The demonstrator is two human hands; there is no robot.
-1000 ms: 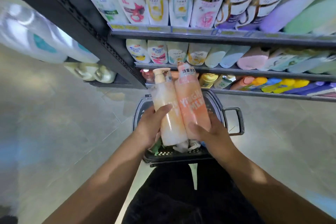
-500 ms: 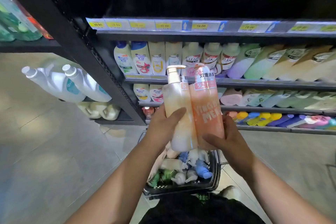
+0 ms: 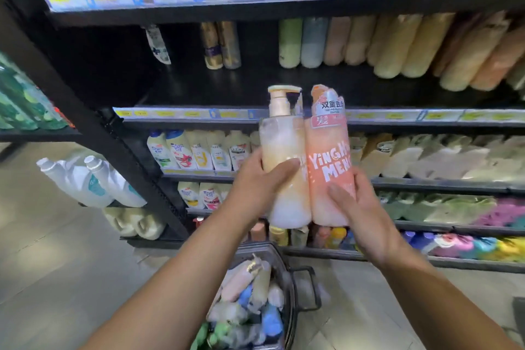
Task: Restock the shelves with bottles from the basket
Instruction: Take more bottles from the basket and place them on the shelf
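Both bottles have risen from just above the basket [image 3: 289,287] to the level of the half-bare dark shelf [image 3: 193,88], and the view has tilted up with them. The left grip [image 3: 257,187] wraps the pale pump bottle [image 3: 284,150], thumb laid across its front. The right grip [image 3: 366,213] curls round the lower part of the pink bottle [image 3: 329,156]. Both are held upright and touching, labels toward the person, probably so they go in together, facing out, in the gap near the gold bottles [image 3: 220,45]. More bottles lie in the basket below.
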